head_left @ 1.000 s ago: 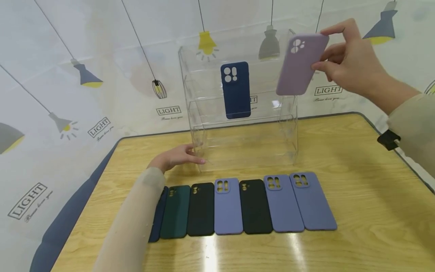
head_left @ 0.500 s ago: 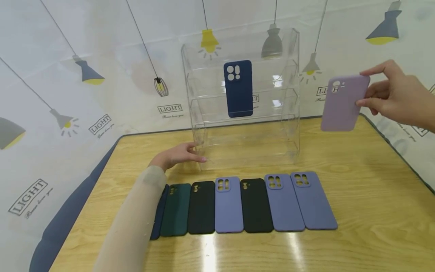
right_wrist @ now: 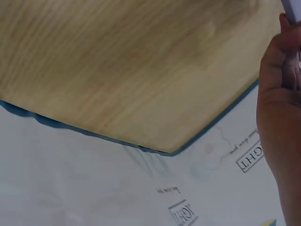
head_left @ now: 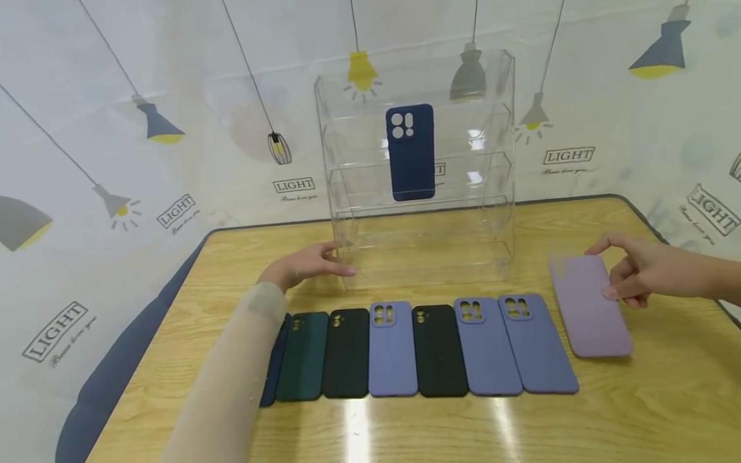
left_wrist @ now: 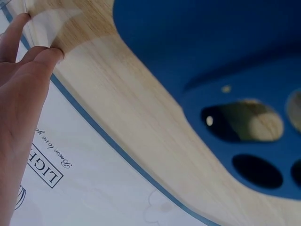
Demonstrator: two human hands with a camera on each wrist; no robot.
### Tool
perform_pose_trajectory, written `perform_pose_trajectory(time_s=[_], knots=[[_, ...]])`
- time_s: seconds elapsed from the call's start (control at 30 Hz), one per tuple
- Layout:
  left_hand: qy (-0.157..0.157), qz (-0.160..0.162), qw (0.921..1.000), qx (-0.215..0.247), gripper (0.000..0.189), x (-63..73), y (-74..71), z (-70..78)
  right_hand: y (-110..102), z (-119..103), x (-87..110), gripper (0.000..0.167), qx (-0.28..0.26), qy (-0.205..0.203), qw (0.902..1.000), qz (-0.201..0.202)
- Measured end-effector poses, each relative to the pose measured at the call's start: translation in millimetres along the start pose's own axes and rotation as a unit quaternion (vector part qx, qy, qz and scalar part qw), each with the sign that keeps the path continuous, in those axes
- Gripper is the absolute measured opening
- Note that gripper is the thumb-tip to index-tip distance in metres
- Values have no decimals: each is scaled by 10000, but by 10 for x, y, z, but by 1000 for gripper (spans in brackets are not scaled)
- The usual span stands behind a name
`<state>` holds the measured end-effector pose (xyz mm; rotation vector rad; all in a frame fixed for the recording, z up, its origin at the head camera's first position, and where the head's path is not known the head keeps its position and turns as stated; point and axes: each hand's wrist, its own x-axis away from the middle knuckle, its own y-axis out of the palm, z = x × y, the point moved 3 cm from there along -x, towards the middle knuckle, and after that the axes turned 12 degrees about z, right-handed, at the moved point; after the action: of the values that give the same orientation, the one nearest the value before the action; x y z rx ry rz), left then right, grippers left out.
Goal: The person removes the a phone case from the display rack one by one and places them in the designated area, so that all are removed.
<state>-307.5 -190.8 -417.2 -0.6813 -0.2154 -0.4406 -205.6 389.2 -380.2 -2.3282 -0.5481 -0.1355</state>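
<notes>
My right hand (head_left: 642,273) pinches a lilac phone case (head_left: 593,308) by its right edge, low over the table at the right end of a row of phone cases. In the right wrist view only a sliver of that case (right_wrist: 292,10) shows beside the hand. My left hand (head_left: 307,263) holds the lower left edge of a clear acrylic display stand (head_left: 425,273), thumb in front. A dark blue phone case (head_left: 412,157) stands upright on an upper tier of the stand. In the left wrist view a blue phone case (left_wrist: 225,42) looms close to the camera.
The row on the wooden table (head_left: 440,431) runs from a mostly hidden dark blue case (head_left: 272,379) past a green case (head_left: 302,360), black cases (head_left: 345,357) and periwinkle cases (head_left: 541,350). A lamp-printed wall covering (head_left: 231,77) rises behind the table.
My right hand has carried the lilac case from beside the stand's top right, rightward and down to the table beside the row. The left hand keeps its place on the stand.
</notes>
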Motion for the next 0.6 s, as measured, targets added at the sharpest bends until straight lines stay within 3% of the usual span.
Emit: perform_pose_trajectory(time_s=[0.23,0.6], knots=[[-34,17,10000,-9,100,-13,4,-2,205,230,27,74,-687,395,9945,-681],[-48,6,10000,-76,101,-25,-8,-15,361,313,27,75,-634,691,9922,-827]])
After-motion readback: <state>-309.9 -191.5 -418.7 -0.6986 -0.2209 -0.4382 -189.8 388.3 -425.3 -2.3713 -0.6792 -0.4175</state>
